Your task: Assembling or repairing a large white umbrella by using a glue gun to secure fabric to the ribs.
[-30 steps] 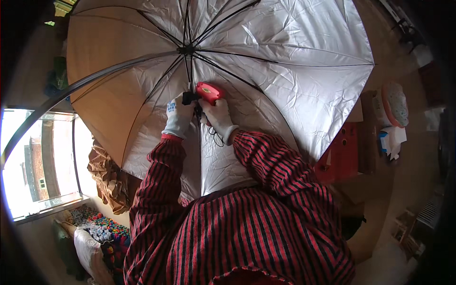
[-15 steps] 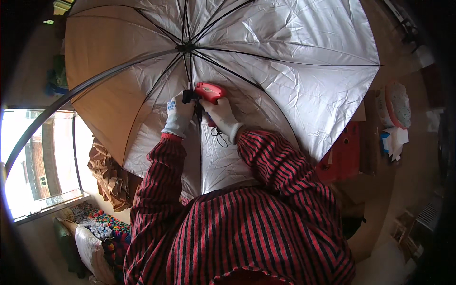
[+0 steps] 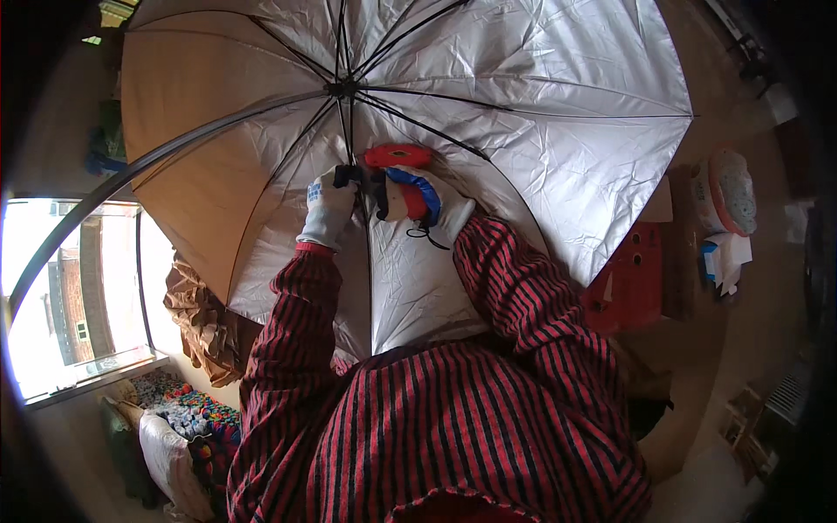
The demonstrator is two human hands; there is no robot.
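Note:
An opened umbrella (image 3: 558, 166) with a silvery inside spreads in front of me, its dark ribs meeting at a black hub (image 3: 342, 88). My left hand (image 3: 330, 209), in a whitish glove with blue print, is closed at a small black piece (image 3: 347, 175) on the thin rods below the hub. Beside it, my gloved right hand (image 3: 449, 205) is wrapped round a red hand tool (image 3: 398, 157), whose rounded red body rises above the fingers. A thin black cord loop (image 3: 427, 234) dangles under this hand. The tool's kind and its tip cannot be made out.
A curved dark bar (image 3: 131, 170) sweeps across the left side, past a bright window (image 3: 87, 288). Crumpled brown paper (image 3: 205, 318) lies left below the umbrella. At right are a red box (image 3: 632, 279), an oval tub (image 3: 728, 192) and a blue-white packet (image 3: 725, 261).
My right hand has turned with the red tool and shifted slightly right, now showing a blue patch and more of the grip. The left hand stays nearly in place.

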